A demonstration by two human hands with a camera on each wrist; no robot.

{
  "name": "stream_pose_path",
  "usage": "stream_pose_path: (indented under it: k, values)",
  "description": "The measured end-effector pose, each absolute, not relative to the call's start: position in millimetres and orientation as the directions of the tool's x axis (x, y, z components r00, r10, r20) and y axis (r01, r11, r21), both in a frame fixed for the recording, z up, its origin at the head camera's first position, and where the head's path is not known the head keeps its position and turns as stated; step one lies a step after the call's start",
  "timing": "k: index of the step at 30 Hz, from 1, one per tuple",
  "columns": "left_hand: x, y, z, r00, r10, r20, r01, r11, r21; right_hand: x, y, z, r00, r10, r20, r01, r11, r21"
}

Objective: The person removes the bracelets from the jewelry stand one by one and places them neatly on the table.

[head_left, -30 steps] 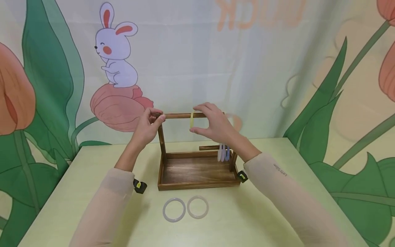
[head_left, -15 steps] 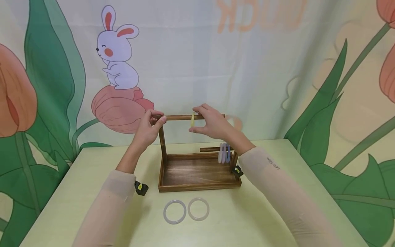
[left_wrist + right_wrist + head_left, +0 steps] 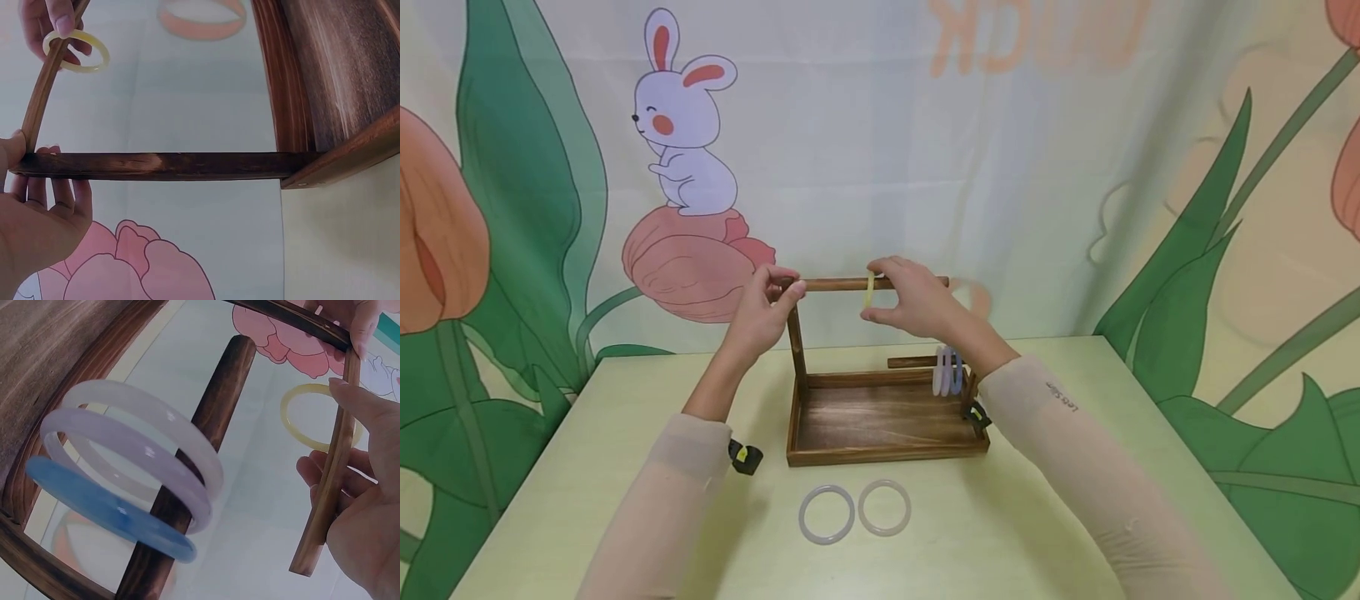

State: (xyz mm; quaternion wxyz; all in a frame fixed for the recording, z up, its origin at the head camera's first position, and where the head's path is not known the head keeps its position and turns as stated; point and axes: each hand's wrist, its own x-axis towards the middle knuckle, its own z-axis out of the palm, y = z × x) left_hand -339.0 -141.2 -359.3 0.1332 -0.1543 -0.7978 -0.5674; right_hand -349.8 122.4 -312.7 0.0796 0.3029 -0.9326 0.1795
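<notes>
A dark wooden rack has a long upper bar (image 3: 835,284), with a post at its left end. My left hand (image 3: 757,315) grips the corner where bar and post meet, thumb in front and fingers behind. Around the bar, near its middle, hangs a yellow bangle (image 3: 95,41). My right hand (image 3: 919,298) holds this bangle between thumb below and fingertips above. On the shorter lower bar (image 3: 228,381) hang a whitish bangle (image 3: 125,387), a lavender bangle (image 3: 125,434) and a blue bangle (image 3: 106,509), side by side under my right wrist.
The rack's tray base (image 3: 887,456) stands on a pale green table (image 3: 647,383). In front of it lie a bluish-grey bangle (image 3: 827,541) and a pale pinkish bangle (image 3: 884,532), close together. A printed curtain (image 3: 850,125) hangs behind the table.
My right forearm has shifted slightly up and left, showing the bar's right end. The yellow bangle stays at about the same spot on the bar, and my left hand keeps its grip.
</notes>
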Motion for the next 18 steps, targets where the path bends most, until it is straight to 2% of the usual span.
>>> stream_pose_path:
  k: [7,18]
  values:
    - [-335.6,-137.8,-362.1,-0.916,0.101,0.388,0.397,0.354,0.847,-349.8,123.7,-316.4,-0.811,-0.537,0.23,-0.584,0.753,-0.302]
    - [-334.9,-139.9,-359.3,-0.907,0.086,0.411,0.414,0.354,0.839,-349.8,119.7,-312.4,-0.804,-0.535,0.258,-0.593,0.749,-0.296]
